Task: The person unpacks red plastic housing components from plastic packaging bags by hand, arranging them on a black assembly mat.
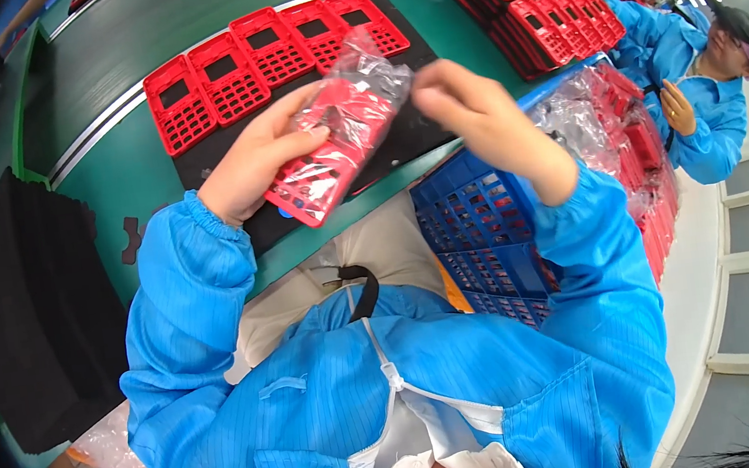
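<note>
My left hand [271, 148] grips a red plastic housing [316, 180] that is partly wrapped in a clear plastic bag [370, 80]. The lower end of the housing, with its grid of key holes, points toward me. My right hand [471, 105] is blurred by motion beside the bag's far right end; I cannot tell whether its fingers touch the film. Beyond my hands, several red housings [229, 76] with a window and key holes lie in a row on a black mat [198, 167].
Stacked red housings [534, 13] stand at the far right of the green table [114, 55]. A blue crate [474, 203] beside me holds bagged red parts [625, 138]. Black sheets [38, 313] lie at the left. A co-worker [693, 83] in blue sits at the right.
</note>
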A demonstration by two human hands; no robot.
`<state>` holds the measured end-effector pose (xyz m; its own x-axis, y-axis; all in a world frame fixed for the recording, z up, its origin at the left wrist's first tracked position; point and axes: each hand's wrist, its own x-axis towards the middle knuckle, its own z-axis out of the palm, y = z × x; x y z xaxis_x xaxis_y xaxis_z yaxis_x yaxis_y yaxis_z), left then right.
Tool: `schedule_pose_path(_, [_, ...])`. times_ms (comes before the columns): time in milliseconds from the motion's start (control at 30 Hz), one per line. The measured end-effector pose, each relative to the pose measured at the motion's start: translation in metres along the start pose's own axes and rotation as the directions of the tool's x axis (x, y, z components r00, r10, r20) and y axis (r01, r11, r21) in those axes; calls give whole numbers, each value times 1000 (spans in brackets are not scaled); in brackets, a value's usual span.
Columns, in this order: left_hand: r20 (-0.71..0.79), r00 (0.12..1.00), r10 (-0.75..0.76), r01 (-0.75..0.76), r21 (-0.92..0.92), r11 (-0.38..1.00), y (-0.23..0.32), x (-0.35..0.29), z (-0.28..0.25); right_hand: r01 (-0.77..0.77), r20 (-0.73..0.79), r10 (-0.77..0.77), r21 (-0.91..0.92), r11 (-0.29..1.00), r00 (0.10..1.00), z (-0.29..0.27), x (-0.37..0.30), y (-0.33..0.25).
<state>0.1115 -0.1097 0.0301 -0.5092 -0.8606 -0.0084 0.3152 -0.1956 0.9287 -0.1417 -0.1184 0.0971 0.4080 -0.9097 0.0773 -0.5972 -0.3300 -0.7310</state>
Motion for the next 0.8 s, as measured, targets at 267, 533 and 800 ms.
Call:
schedule_pose_path(267, [21, 1000, -21, 22, -16, 1000, 7, 0, 1, 155, -258, -76, 304, 940, 963, 36, 47, 12])
schedule_pose_path(533, [136, 989, -58, 67, -62, 996, 5, -3, -7, 251, -446, 300, 820, 514, 843, 13, 63, 46])
schedule_pose_path(800, [13, 999, -35, 36, -114, 993, 5, 1, -1, -183, 38, 402, 926, 329, 915, -9, 37, 82])
